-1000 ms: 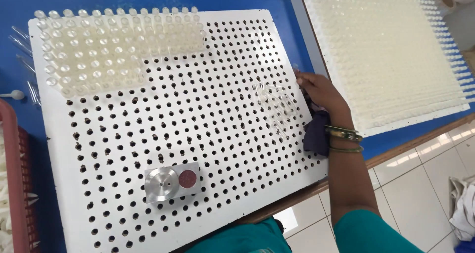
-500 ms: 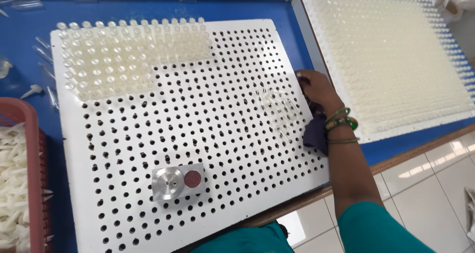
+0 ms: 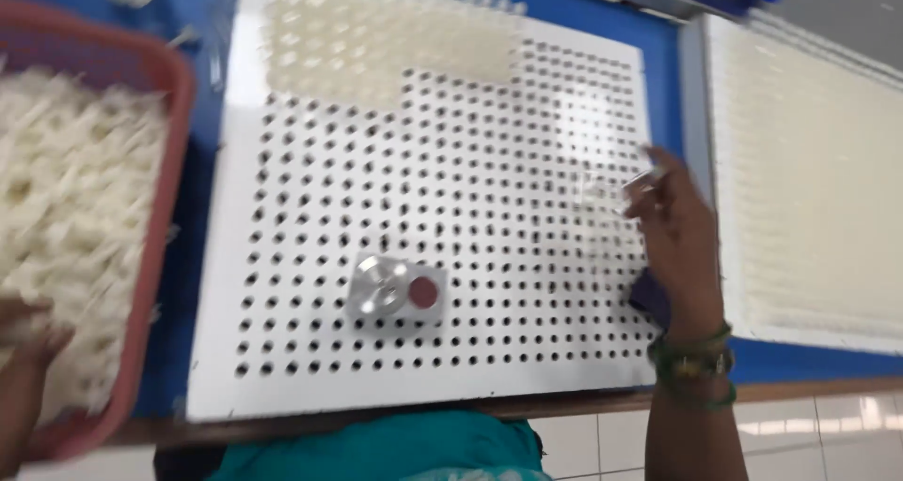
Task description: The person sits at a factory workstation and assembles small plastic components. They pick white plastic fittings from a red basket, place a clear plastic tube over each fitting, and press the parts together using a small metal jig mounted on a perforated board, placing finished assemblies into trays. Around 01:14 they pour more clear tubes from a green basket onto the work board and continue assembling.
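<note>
Head view: the right hand point(image 3: 679, 241) is pinching a small clear tube point(image 3: 640, 180) over the white perforated board point(image 3: 451, 255); the left hand point(image 3: 23, 349), grip unclear, is touching the pink basket point(image 3: 160, 218) holding white plastic pieces point(image 3: 66, 199).

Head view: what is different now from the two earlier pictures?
The view swung left, so the red basket of white parts is now mostly in frame, and the left hand has come in at its near edge. The right hand lifted a little off the board's right edge. The perforated board, its metal block and the filled corner stayed put.
</note>
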